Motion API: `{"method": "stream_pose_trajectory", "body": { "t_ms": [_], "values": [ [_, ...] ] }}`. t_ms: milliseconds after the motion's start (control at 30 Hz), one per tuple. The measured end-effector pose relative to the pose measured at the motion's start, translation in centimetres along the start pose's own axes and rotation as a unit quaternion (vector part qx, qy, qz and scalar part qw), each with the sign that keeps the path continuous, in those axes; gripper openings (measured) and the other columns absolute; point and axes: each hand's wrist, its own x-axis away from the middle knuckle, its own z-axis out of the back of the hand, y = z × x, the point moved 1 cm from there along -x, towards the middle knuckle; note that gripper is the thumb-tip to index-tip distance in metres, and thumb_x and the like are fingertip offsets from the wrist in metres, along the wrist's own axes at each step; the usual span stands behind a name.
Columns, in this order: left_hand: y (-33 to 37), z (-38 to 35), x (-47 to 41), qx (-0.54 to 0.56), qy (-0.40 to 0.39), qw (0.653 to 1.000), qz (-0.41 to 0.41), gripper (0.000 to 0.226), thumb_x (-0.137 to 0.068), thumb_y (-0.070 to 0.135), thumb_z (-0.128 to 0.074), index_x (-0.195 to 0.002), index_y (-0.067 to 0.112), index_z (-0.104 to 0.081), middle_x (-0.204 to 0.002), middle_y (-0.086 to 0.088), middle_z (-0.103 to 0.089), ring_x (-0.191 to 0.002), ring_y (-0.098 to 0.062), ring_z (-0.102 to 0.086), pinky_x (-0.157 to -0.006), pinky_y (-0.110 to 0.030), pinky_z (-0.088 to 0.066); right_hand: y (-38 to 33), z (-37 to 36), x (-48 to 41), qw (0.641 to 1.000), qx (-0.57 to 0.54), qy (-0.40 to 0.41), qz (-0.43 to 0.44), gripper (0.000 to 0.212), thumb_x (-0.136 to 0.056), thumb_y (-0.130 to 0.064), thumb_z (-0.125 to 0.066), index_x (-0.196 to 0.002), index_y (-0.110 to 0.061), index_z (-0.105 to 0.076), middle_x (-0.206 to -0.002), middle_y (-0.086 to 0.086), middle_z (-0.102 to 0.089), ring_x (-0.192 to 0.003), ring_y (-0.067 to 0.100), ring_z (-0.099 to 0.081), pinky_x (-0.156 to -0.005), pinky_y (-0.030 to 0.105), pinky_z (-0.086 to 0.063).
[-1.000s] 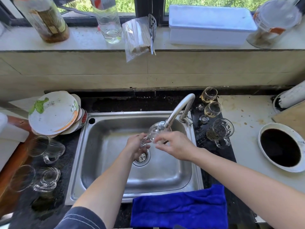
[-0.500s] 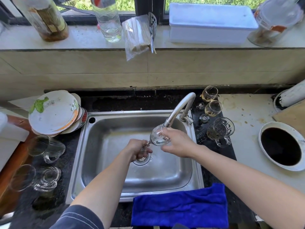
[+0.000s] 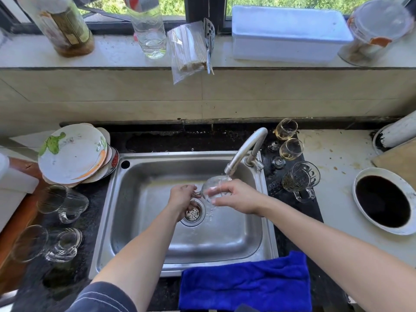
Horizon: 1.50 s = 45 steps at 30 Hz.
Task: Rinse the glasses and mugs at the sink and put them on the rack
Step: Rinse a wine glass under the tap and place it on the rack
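Note:
Over the steel sink (image 3: 144, 221) I hold a small stemmed glass (image 3: 212, 184) tipped on its side under the faucet (image 3: 245, 148) spout, with water running down from it. My left hand (image 3: 182, 197) grips its stem and foot. My right hand (image 3: 236, 195) curls round the bowl, thumb below. Two stemmed glasses (image 3: 287, 129) (image 3: 290, 149) with yellowish liquid and a patterned glass mug (image 3: 300, 179) stand to the right of the sink. On the left counter lie two clear glass mugs (image 3: 62, 202) (image 3: 47, 243) on their sides.
A stack of plates (image 3: 74, 154) leans at the sink's back left. A blue cloth (image 3: 245, 282) hangs over the front edge. A white bowl of dark liquid (image 3: 385, 200) sits at the right. Bottles (image 3: 60, 23), a jar and a white box (image 3: 288, 32) line the windowsill.
The glass has shifted a little and now lies more on its side under the spout. My right hand has wrapped further round the bowl; my left keeps hold of the stem.

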Motion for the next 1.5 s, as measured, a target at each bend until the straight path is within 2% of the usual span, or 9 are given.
{"method": "stream_pose_trajectory", "body": {
  "t_ms": [133,333,567,700,833,1033,1133,1267,1500],
  "values": [
    [-0.5,0.3,-0.3,-0.001,0.016,1.000,0.003,0.013,-0.098,0.015,-0.048,-0.092,0.005,-0.055,-0.071,-0.012,-0.056,-0.039,-0.017,-0.040,-0.033,-0.017,-0.027,0.8,1.5,-0.1,0.997,-0.013,0.058,-0.050,0.035,-0.086,-0.018,-0.069,-0.120,-0.012,-0.065,-0.126,0.003,-0.064,-0.112,0.018,-0.059,-0.102,0.035,-0.044],
    [-0.7,-0.1,-0.4,0.048,0.009,0.997,0.055,0.019,-0.099,0.019,-0.044,-0.088,0.005,-0.051,-0.070,-0.016,-0.060,-0.041,-0.016,-0.037,-0.038,-0.018,-0.026,0.8,-0.4,-0.2,1.000,-0.003,0.005,-0.026,0.028,-0.096,-0.020,-0.059,-0.123,-0.015,-0.066,-0.117,-0.003,-0.068,-0.096,0.000,-0.061,-0.069,0.007,-0.043],
    [-1.4,0.4,0.6,0.029,-0.035,0.992,0.114,0.023,-0.101,0.018,-0.044,-0.083,0.003,-0.050,-0.056,-0.016,-0.059,-0.034,-0.014,-0.039,-0.037,-0.011,-0.025,0.8,-0.4,-0.9,0.996,0.078,0.041,0.008,0.045,-0.088,-0.032,-0.069,-0.131,-0.024,-0.058,-0.135,-0.008,-0.055,-0.120,0.007,-0.052,-0.103,0.027,-0.040],
    [-1.2,0.9,0.7,0.042,-0.062,0.990,0.121,0.021,-0.100,0.022,-0.046,-0.099,0.002,-0.054,-0.066,-0.016,-0.062,-0.033,-0.017,-0.045,-0.036,-0.015,-0.033,1.6,-0.5,-0.5,0.993,0.116,-0.003,0.003,0.023,-0.086,-0.032,-0.071,-0.107,-0.021,-0.075,-0.112,-0.005,-0.072,-0.104,0.010,-0.065,-0.097,0.036,-0.050],
    [-1.2,0.2,1.1,0.041,-0.099,0.986,0.126,0.026,-0.102,0.024,-0.043,-0.103,0.000,-0.055,-0.072,-0.016,-0.064,-0.045,-0.022,-0.059,-0.042,-0.021,-0.046,1.6,0.2,-0.4,0.987,0.111,0.113,0.023,0.013,-0.080,-0.033,-0.077,-0.082,-0.020,-0.076,-0.082,-0.003,-0.073,-0.082,0.016,-0.066,-0.080,0.042,-0.053],
    [0.5,-0.1,1.6,-0.142,-0.118,0.980,-0.068,0.022,-0.095,0.007,-0.053,-0.113,0.005,-0.065,-0.103,-0.010,-0.062,-0.091,-0.018,-0.055,-0.071,-0.021,-0.044,0.8,1.8,0.1,0.977,0.165,0.131,0.028,0.021,-0.080,-0.034,-0.076,-0.074,-0.016,-0.070,-0.069,-0.010,-0.065,-0.066,0.009,-0.059,-0.064,0.029,-0.046],
    [1.6,-0.3,3.2,-0.113,-0.188,0.975,-0.035,0.020,-0.096,0.018,-0.054,-0.099,0.004,-0.067,-0.091,-0.015,-0.069,-0.080,-0.019,-0.061,-0.067,-0.023,-0.048,1.5,2.4,-0.3,0.987,-0.062,0.141,-0.037,0.027,-0.088,-0.025,-0.070,-0.075,-0.003,-0.062,-0.074,0.003,-0.067,-0.054,0.011,-0.062,-0.048,0.022,-0.039],
    [2.1,-0.5,5.0,-0.044,-0.235,0.971,-0.002,0.017,-0.094,0.018,-0.059,-0.088,0.002,-0.062,-0.063,-0.016,-0.058,-0.049,-0.021,-0.058,-0.043,-0.022,-0.045,3.3,2.1,-1.7,0.967,-0.104,0.218,-0.081,0.030,-0.095,-0.028,-0.057,-0.076,-0.006,-0.051,-0.068,0.006,-0.055,-0.045,0.015,-0.055,-0.045,0.022,-0.038],
    [3.3,0.8,5.0,-0.153,-0.192,0.968,-0.046,0.010,-0.085,0.008,-0.068,-0.075,0.005,-0.067,-0.049,-0.005,-0.057,-0.044,-0.016,-0.052,-0.042,-0.022,-0.042,4.3,0.7,-3.7,0.963,-0.136,0.208,-0.102,0.026,-0.091,-0.044,-0.059,-0.107,-0.024,-0.059,-0.100,-0.008,-0.061,-0.087,0.016,-0.059,-0.062,0.030,-0.048]
  ]
}}
